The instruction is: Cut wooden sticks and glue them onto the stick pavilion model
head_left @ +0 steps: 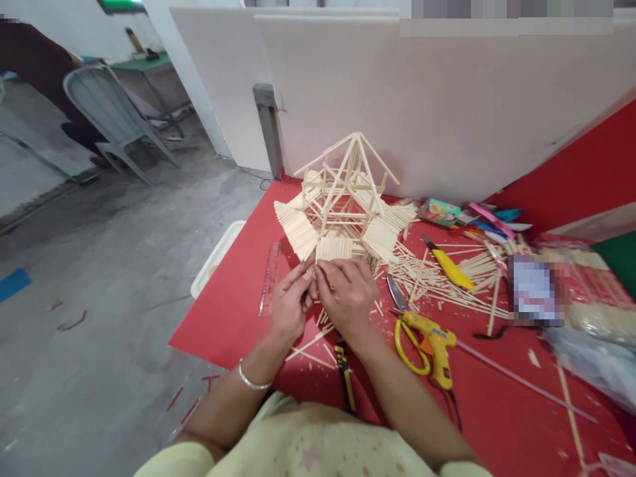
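A model house of thin wooden sticks (pixel 344 205) stands on the red table (pixel 233 311), with a peaked roof frame and flat stick panels around its base. My left hand (pixel 288 305) and my right hand (pixel 346 295) meet just in front of it, fingers pinched together at the lower edge of the front stick panel (pixel 334 248). Both hands are closed on something small that I cannot make out. A silver bangle sits on my left wrist.
Loose sticks (pixel 447 278) litter the table to the right. A yellow glue gun (pixel 433 344), yellow-handled scissors (pixel 405 331), a yellow cutter (pixel 450 265), a clear ruler (pixel 269 278) and pliers (pixel 344 371) lie nearby. A white wall panel (pixel 422 99) stands behind. A grey chair (pixel 112 116) stands far left.
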The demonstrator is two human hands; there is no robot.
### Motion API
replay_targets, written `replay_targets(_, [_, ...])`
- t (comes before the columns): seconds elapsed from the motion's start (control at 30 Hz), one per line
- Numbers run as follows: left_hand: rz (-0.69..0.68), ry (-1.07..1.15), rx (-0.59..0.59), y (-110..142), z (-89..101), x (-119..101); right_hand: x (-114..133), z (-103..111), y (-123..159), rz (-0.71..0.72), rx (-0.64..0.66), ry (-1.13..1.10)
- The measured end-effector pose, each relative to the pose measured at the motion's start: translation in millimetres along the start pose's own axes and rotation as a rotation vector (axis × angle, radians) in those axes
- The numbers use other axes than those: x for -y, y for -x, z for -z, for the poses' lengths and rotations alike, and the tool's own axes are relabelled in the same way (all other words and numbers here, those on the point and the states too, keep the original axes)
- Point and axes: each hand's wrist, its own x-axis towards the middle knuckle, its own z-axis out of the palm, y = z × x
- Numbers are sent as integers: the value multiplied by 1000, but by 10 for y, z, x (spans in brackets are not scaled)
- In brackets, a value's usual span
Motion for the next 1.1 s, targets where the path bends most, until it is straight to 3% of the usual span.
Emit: replay_targets(1.1, [-9,-33,-20,17,2,0,-31,-21,13,3,47,-24])
